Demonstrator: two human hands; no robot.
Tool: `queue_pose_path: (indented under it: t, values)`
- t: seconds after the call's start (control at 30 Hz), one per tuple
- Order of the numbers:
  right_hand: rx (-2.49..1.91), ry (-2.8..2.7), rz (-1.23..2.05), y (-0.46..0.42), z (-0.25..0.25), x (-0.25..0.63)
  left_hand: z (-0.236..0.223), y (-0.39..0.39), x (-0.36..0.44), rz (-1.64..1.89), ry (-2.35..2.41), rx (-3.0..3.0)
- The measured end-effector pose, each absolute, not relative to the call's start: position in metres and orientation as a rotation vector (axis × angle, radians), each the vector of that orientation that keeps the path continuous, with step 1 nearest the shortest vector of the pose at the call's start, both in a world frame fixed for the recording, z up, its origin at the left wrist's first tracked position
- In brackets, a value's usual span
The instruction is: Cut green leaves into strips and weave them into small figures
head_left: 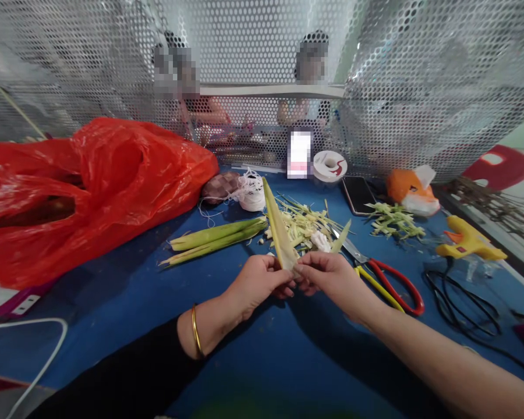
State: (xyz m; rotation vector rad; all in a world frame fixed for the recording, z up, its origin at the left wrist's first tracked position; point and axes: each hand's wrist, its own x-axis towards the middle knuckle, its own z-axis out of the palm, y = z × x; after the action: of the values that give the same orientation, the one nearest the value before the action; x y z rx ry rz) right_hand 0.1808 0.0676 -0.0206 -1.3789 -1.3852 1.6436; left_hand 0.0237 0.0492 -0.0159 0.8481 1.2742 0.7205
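1. Head cam: I saw L hand [262, 278] + R hand [325, 276], fingers pinching near end of pale leaf strip [278, 228] above blue table [262, 361].
2. Same cam: green stalks [218, 235] lay L of strip, trimmings [303, 224] beyond hands, scissors [353, 250] to R.

On the counter [135, 343], a crumpled red plastic bag [144, 169] lies at ten o'clock. Just past twelve, a lit screen [299, 152] stands upright beside a white spool [329, 166]. A dark phone [360, 195] lies flat at one o'clock; an orange-and-white fox head [413, 189] sits at two. Behind a perforated silver curtain [253, 52], people appear at eleven [174, 70] and one o'clock.
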Motion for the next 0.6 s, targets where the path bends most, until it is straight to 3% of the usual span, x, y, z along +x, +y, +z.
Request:
queue_pose_path:
  t: [0.6]
  values:
    - [-1.377, -1.268, 1.705, 0.065, -0.028, 0.180, -0.015, 0.047, 0.027, 0.773, 1.251, 0.832]
